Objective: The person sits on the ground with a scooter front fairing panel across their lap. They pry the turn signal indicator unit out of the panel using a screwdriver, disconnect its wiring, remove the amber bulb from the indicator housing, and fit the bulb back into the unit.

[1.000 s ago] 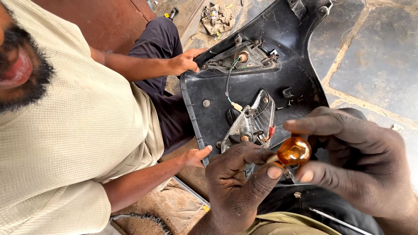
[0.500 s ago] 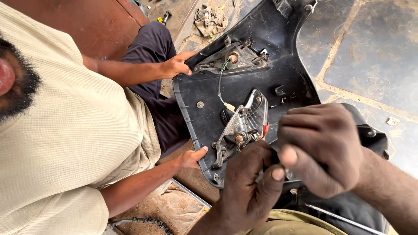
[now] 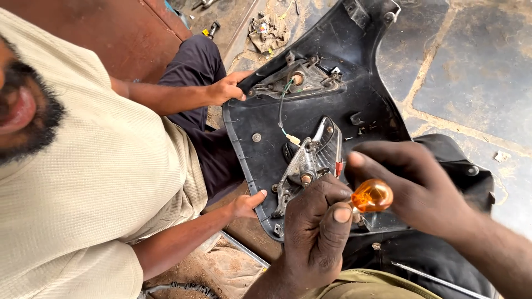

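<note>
Head view, looking down. Small amber glass bulb (image 3: 372,196) sits pinched between the fingertips of both hands, just above the lower edge of a large black moulded plastic body panel (image 3: 310,119) lying inner side up. Left hand (image 3: 316,232) curled, thumb and forefinger on the bulb's base end; whether it also grips anything beneath, cannot tell. Right hand (image 3: 413,191) cupped over the bulb from the right, fingers closed lightly on the glass.

Step in hand, by my reading: bulb is free of its seat and being handled beside the bright metal lamp reflector and socket bracket (image 3: 307,163) fixed to the panel. A second lamp holder with a green wire (image 3: 296,83) sits higher on the panel. Next move would call for lining the base up with a socket and a careful push and twist; thin glass, so a light grip.

A co-worker in a cream ribbed shirt (image 3: 94,182) steadies the panel, one hand (image 3: 228,87) at the upper edge, the other (image 3: 246,205) at the lower.

Against half a second ago: the right hand then hid the bulb completely; now it has opened back and the amber glass shows. Co-worker's hands unchanged on the panel.
</note>
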